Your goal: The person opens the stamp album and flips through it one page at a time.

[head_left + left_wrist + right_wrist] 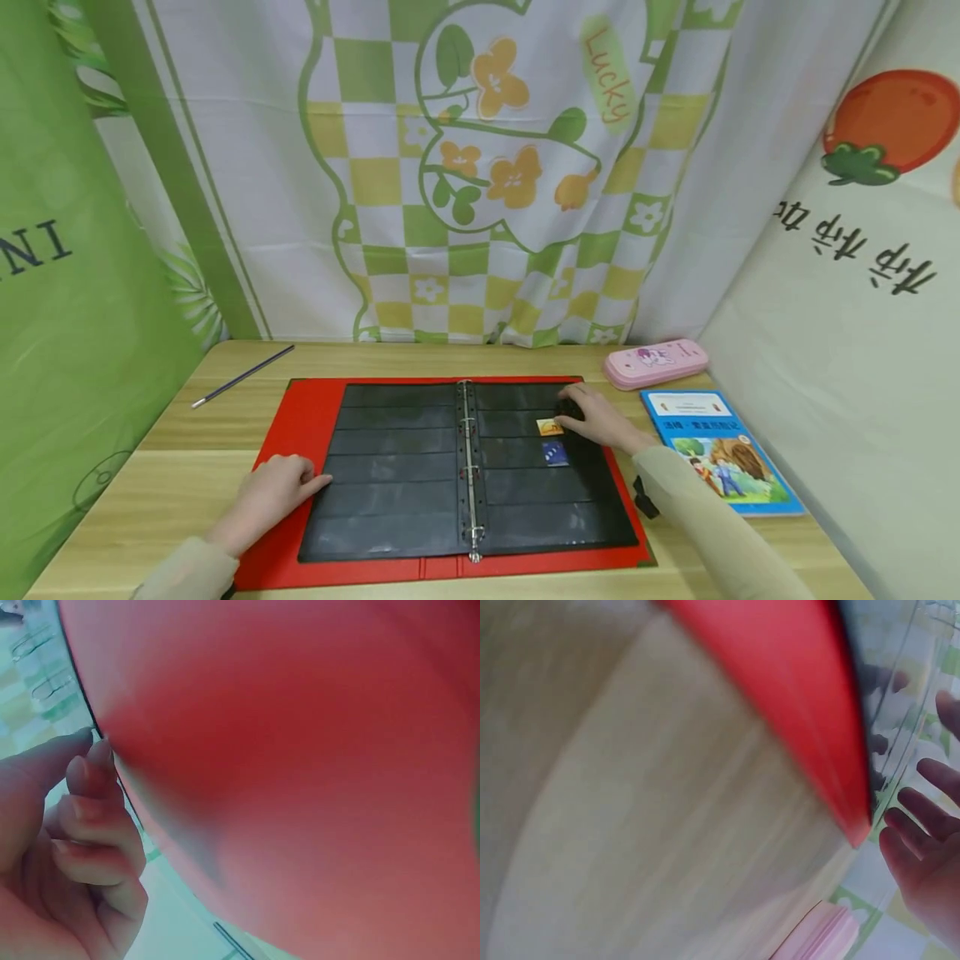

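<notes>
A red ring binder (277, 425) lies spread on the table, with black pocket pages on both sides of its metal rings (469, 471). My left hand (273, 496) is at the outer edge of the left black page (393, 487); its thumb and forefinger pinch that edge, the other fingers curled. Over the upper outer part of the right black page (536, 487) is my right hand (596, 417), its fingers loosely spread in the right wrist view. By its thumb sits a small orange stamp-like piece (550, 427), with a small blue one (555, 454) just below.
At the back right lies a pink pencil case (656, 364). A blue picture-covered book (723, 450) rests to the binder's right, partly behind my right sleeve (705, 508). A pencil (243, 377) lies at the back left. Printed cloth (495, 275) hangs behind the wooden table (165, 446).
</notes>
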Demonstrator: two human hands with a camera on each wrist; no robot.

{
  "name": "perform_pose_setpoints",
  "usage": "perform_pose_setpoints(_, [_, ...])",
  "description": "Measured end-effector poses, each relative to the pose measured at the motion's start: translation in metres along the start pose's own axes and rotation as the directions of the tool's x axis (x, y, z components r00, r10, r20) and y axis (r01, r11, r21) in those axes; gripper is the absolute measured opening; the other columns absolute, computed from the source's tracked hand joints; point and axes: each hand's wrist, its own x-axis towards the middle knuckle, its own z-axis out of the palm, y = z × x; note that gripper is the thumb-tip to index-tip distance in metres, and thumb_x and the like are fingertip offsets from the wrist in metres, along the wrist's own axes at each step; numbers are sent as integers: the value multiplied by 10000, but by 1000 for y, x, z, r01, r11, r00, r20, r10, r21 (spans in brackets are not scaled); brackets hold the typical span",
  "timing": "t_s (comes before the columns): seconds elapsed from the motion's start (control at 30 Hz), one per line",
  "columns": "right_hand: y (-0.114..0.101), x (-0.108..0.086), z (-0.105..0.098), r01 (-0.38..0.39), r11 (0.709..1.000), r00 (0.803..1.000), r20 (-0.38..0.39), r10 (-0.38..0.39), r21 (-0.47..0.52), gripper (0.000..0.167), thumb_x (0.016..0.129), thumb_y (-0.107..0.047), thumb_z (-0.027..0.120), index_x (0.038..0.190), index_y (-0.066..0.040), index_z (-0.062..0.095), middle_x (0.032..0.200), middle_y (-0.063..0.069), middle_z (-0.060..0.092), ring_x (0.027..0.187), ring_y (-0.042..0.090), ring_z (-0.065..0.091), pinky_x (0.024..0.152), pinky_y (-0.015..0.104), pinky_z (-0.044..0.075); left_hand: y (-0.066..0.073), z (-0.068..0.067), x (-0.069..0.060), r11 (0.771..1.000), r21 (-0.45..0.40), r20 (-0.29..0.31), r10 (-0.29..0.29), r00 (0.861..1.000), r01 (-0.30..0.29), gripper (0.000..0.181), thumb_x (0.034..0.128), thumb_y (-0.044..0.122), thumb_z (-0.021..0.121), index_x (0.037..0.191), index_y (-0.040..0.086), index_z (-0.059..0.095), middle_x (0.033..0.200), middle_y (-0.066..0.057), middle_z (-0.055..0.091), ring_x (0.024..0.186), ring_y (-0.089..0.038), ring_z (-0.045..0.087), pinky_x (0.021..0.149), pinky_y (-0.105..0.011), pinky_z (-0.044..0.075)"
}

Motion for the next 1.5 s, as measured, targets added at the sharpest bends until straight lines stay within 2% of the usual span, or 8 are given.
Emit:
perform_pose_setpoints(0.1, [4,-2,-1,-62,998,996,61,62,-9,645,903,-403,707,1365,12,535,1440,256,492,1323,453,477,1061,615,414,0,1,0,999,41,-37,28,999,-27,472,800,299,818,562,160,435,507,63,312,501,-81,314,491,-195,201])
perform_pose_setpoints(0.2, [8,-3,-1,-99,995,987,122,101,-22,826,865,-492,720,1468,-3,438,1565,264,341,1424,478,346,1115,645,338,-1,2,2,991,86,-88,109,990,-102,412,762,299,848,647,149,483,583,42,388,520,-86,358,482,-194,237])
perform_pose_setpoints(0.33, [13,-4,-2,-102,994,979,173,107,-38,936,859,-537,705,1534,-10,327,1621,254,227,1477,478,252,1155,647,276,-3,5,8,953,181,-139,270,953,-244,371,732,320,872,833,106,586,775,-12,492,655,-112,442,515,-207,359])
perform_pose_setpoints(0.47, [15,-4,-3,-110,993,971,205,119,-52,970,869,-570,672,1556,-15,271,1637,253,174,1497,478,200,1174,646,238,-8,6,13,919,221,-77,350,934,-326,613,774,417,825,1189,7,636,1205,-155,618,1034,-310,603,804,-410,557])
perform_pose_setpoints(0.57, [17,-3,-4,-126,990,964,230,136,-61,986,875,-586,654,1568,-23,236,1643,260,136,1507,476,165,1185,642,220,-11,7,13,923,167,24,347,938,-345,818,825,557,723,1407,17,524,1492,-207,472,1346,-454,456,1014,-620,449])
perform_pose_setpoints(0.67, [19,-2,-4,-129,989,960,243,142,-67,998,881,-586,646,1572,-15,208,1639,281,108,1508,485,147,1187,642,213,-13,10,13,930,114,87,340,936,-348,928,842,686,611,1494,50,429,1585,-176,369,1449,-461,331,1110,-662,330])
perform_pose_setpoints(1.23, [16,-1,-5,-118,987,956,254,143,-112,1011,899,-587,617,1555,53,190,1629,284,158,1508,477,160,1201,616,211,-12,14,14,891,206,126,385,914,-404,951,850,771,499,1519,101,404,1594,-113,381,1467,-378,355,1166,-630,272])
perform_pose_setpoints(1.5, [15,-2,-3,-112,984,956,253,145,-139,974,918,-574,596,1559,39,194,1630,266,184,1507,459,197,1205,596,230,-11,13,14,898,192,150,372,916,-396,965,846,778,494,1518,92,403,1592,-124,381,1462,-379,363,1166,-640,264])
